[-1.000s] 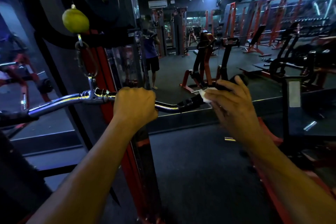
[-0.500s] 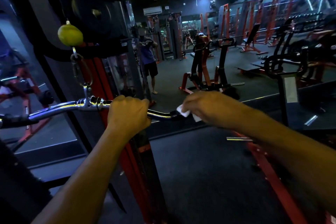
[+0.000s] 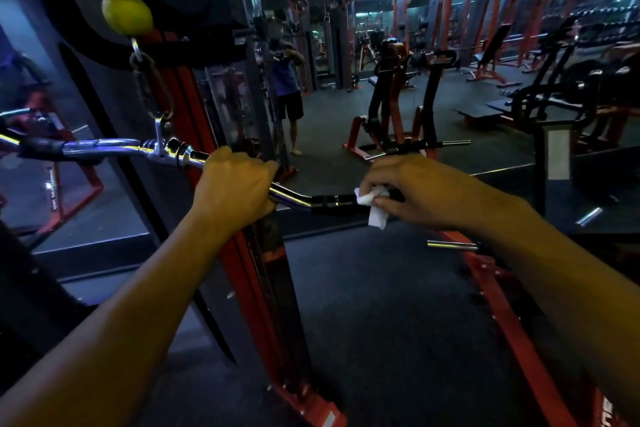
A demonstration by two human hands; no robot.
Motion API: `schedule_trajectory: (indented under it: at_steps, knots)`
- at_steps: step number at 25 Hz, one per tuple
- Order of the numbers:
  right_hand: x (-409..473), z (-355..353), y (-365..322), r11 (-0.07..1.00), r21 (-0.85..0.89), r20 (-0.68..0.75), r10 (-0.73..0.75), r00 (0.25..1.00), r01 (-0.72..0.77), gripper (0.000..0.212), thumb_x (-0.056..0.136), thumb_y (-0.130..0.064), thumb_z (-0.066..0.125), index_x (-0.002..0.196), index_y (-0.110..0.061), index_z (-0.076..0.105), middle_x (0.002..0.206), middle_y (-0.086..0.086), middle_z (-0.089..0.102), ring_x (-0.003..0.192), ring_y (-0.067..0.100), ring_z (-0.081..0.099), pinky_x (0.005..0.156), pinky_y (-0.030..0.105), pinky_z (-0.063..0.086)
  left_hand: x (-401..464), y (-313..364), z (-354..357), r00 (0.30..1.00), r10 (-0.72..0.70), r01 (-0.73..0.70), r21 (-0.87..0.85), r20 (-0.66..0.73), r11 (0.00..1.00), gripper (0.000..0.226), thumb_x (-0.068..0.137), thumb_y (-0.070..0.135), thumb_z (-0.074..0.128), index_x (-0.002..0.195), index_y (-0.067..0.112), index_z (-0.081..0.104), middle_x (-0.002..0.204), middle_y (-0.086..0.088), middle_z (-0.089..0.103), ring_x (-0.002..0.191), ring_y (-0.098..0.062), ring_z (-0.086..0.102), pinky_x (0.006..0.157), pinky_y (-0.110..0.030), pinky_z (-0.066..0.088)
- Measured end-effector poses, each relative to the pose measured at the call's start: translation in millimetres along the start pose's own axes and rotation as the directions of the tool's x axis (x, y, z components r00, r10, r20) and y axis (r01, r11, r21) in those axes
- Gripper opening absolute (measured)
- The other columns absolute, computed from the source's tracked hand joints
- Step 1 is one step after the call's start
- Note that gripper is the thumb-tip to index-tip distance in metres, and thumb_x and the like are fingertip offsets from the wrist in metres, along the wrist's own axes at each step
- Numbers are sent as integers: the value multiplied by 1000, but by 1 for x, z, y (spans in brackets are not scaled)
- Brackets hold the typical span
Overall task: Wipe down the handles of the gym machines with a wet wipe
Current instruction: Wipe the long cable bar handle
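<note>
A chrome lat pulldown bar [image 3: 107,146] hangs from a carabiner [image 3: 152,87] under a yellow-green ball [image 3: 126,12]. My left hand [image 3: 235,188] grips the chrome part just right of the swivel. My right hand [image 3: 412,189] is wrapped round the bar's black rubber grip [image 3: 334,201], holding a white wet wipe [image 3: 375,208] against it. A corner of the wipe hangs below my fingers. The far right end of the grip is hidden by my hand.
The red and black machine frame [image 3: 263,288] stands straight ahead between my arms. A mirror [image 3: 346,80] behind it reflects a standing person [image 3: 289,87] and several red machines. A red frame rail [image 3: 512,322] runs along the floor at right.
My right hand has turned from an open palm on the grip's end to a wrap over the grip, sliding inward with the wipe. The left hand keeps its hold.
</note>
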State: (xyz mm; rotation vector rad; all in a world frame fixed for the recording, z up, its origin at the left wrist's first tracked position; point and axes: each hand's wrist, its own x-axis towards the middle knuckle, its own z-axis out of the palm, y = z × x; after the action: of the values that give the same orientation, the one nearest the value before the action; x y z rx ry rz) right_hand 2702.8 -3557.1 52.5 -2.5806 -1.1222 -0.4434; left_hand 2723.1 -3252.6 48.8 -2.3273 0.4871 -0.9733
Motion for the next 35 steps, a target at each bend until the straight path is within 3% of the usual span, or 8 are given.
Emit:
schedule_trajectory:
  at_steps: [3,6,10,14,17,22,28,35]
  knots:
    - [0,15,-5,1000,20,81,-20,997,18,19,92,-26,72,110,-29,68,108,-13,60,98,6,59,86,37,53,-4,-5,-12,982,49,-62,67,181,996,52,84,77,49,95,28,63,89,8,66,85,-17,66,74,-35,38]
    - [-3,29,-14,989,149,77,-23,997,12,17,92,-28,72,108,-29,68,107,-12,58,98,5,59,84,35,52,3,-3,-24,864,148,-187,32,482,982,74,79,90,42,117,28,60,111,5,66,104,-21,65,83,-36,45]
    - [-7,54,-37,958,287,7,7,1000,-9,16,92,-25,72,107,-26,71,105,-13,58,97,3,58,82,20,48,7,33,-29,714,316,-219,-231,625,948,40,89,67,58,87,28,55,78,7,57,69,-14,57,72,-36,55]
    - [-17,81,-48,948,309,-72,101,992,-74,21,91,-20,73,112,-20,71,103,-12,56,96,2,55,80,10,42,-11,41,-24,813,255,-203,-155,523,967,37,93,61,54,78,28,46,66,9,40,62,-16,48,60,-33,44]
    - [-22,79,-42,987,152,-45,68,997,-61,21,92,-23,72,113,-19,71,104,-7,61,95,5,51,79,13,38,-15,45,-22,836,238,-210,-114,494,971,38,94,61,53,79,26,51,66,9,40,62,-17,50,58,-32,45]
    - [-40,47,-14,982,88,4,167,986,-166,16,94,-32,67,107,-23,72,101,-8,65,90,8,63,80,36,55,-3,59,-20,892,189,-144,-138,410,980,33,91,46,54,69,24,45,64,8,43,59,-17,49,60,-31,47]
    - [-6,69,-27,984,49,-51,176,983,-173,21,101,-28,58,115,-17,69,105,1,66,92,14,60,84,37,52,10,72,-10,900,141,-76,-169,413,983,35,91,47,54,67,24,46,63,7,51,53,-13,48,57,-29,44]
    - [-55,61,13,976,56,2,208,978,-208,31,94,-23,70,125,-22,69,116,-2,71,104,15,67,87,35,55,4,68,5,920,139,-112,-94,368,989,36,91,48,52,66,25,40,68,8,50,60,-16,50,58,-29,40]
